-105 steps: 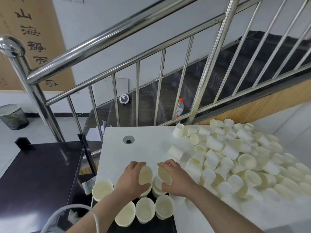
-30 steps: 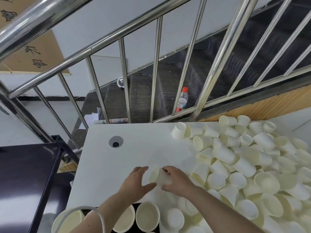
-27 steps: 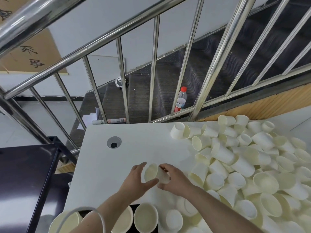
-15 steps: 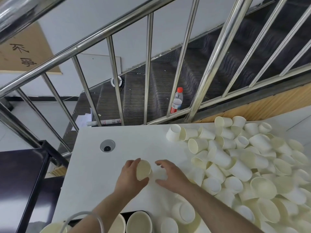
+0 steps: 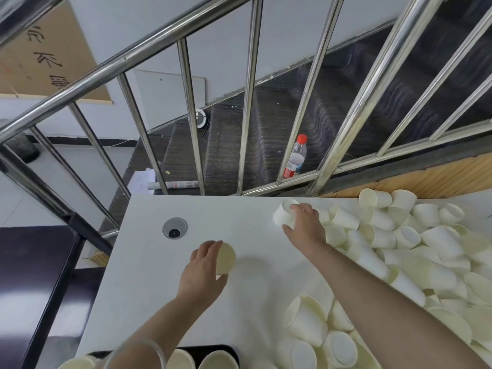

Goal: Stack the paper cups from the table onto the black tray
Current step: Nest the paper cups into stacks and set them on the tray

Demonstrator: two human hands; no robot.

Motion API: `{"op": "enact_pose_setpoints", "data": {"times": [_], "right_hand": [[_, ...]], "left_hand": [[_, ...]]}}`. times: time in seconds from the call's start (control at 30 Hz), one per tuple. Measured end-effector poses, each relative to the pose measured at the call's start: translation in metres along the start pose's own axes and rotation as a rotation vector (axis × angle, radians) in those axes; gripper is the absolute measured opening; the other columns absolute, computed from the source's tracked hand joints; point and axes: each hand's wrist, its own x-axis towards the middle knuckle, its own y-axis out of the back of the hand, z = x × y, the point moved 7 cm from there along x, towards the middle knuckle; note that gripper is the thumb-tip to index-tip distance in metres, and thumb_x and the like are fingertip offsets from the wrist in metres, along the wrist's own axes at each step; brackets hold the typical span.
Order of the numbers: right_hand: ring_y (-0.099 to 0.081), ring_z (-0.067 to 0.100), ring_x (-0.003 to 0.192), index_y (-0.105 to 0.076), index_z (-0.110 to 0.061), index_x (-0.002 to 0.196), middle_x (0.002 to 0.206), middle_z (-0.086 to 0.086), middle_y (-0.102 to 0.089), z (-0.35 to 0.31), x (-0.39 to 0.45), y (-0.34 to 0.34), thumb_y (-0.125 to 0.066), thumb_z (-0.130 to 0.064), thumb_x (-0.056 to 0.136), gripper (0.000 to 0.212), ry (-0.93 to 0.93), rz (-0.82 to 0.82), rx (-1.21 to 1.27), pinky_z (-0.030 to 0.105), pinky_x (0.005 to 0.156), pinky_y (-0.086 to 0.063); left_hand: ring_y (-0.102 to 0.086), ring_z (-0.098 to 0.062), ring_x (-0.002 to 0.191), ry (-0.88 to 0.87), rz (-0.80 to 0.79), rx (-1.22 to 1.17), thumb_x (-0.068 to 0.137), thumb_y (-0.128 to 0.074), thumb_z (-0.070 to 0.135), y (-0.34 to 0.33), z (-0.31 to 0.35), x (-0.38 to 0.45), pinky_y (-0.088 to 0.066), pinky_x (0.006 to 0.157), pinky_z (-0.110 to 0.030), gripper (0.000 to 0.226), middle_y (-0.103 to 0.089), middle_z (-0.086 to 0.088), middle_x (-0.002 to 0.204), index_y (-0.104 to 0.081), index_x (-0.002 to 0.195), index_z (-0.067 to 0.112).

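- Paper cups, small, cream-white and tapered [image 5: 386,235], lie heaped across the right of the white table [image 5: 149,262]; a person's left hand [image 5: 202,270] curls round 1 cup held on its side [image 5: 225,258] above the bare tabletop.
- Right hand [image 5: 303,225], at the far edge of the pile, closes its fingers on 1 overturned cup [image 5: 283,215]; pulling it away could send neighbouring cups rolling.
- Black tray [image 5: 231,352] with upright cups [image 5: 218,362] shows only at the bottom edge; a blind set-down there risks toppling them.
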Motion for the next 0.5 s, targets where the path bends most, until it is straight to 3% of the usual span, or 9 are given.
{"op": "enact_pose_setpoints", "data": {"times": [0.23,0.37,0.5], "right_hand": [[-0.019,0.027,0.143,-0.021,-0.027,0.152,0.160,0.003,-0.016,-0.005,0.026,-0.011,-0.061,-0.029,0.094,0.071,0.018,-0.066,-0.051,0.039,0.101,-0.042],[-0.021,0.027,0.141,-0.028,-0.026,0.150,0.159,0.003,-0.017,-0.005,0.031,-0.020,-0.057,-0.027,0.096,0.061,0.037,-0.121,-0.061,0.039,0.100,-0.042],[-0.035,0.029,0.129,-0.045,-0.022,0.136,0.144,0.007,-0.032,-0.003,0.037,-0.019,-0.059,-0.021,0.095,0.043,0.040,-0.067,0.009,0.038,0.094,-0.045]], "left_hand": [[-0.035,-0.019,0.129,-0.028,-0.036,0.082,0.084,-0.061,0.026,-0.007,0.001,0.010,-0.046,0.090,-0.028,0.065,-0.030,0.010,0.146,-0.031,0.142,0.029],[-0.035,-0.018,0.128,-0.056,-0.069,0.093,0.082,-0.062,0.022,-0.014,0.001,0.011,-0.044,0.092,-0.028,0.061,-0.031,0.012,0.144,-0.037,0.137,0.031],[-0.033,-0.017,0.132,-0.066,-0.084,0.096,0.083,-0.062,0.025,-0.017,-0.001,0.012,-0.041,0.096,-0.027,0.062,-0.027,0.012,0.147,-0.034,0.138,0.032]]}}
